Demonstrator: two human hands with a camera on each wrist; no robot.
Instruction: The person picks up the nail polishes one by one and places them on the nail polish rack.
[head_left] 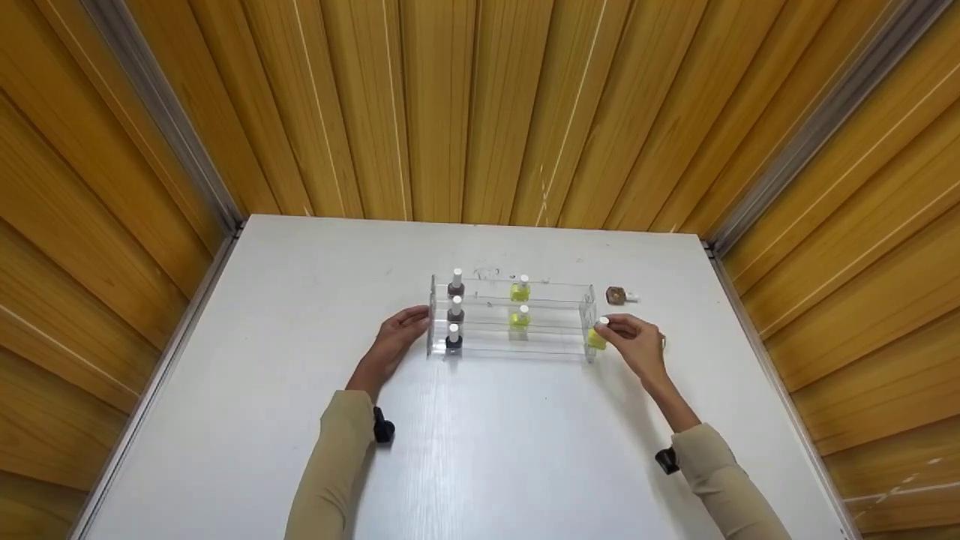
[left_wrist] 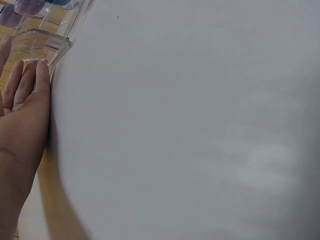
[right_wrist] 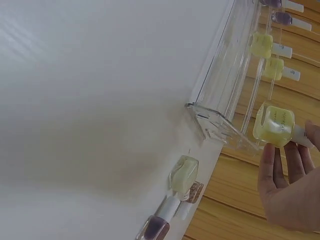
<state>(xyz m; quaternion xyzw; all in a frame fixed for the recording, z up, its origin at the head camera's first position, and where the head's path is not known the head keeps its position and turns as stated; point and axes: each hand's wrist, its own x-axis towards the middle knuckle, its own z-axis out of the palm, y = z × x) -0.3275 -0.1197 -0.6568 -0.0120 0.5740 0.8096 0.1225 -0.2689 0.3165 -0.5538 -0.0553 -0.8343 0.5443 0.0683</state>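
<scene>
A clear stepped display rack [head_left: 588,311] stands on the table. My left hand [head_left: 401,334] rests against its left end, fingers extended, as the left wrist view also shows. My right hand [head_left: 637,345] pinches a yellow nail polish bottle [right_wrist: 277,125] by its white cap, just beside the rack's right end. Three dark bottles stand one per tier at the left, including the front black bottle [head_left: 454,342]. Two yellow bottles stand on the upper tiers, among them the middle-tier one [head_left: 520,321].
A brown glitter bottle [head_left: 616,295] lies on its side right of the rack. In the right wrist view, a pale yellow bottle [right_wrist: 184,174] and a dark purple bottle [right_wrist: 153,229] lie close by. Wood-patterned walls [head_left: 435,112] border the white table [head_left: 525,450].
</scene>
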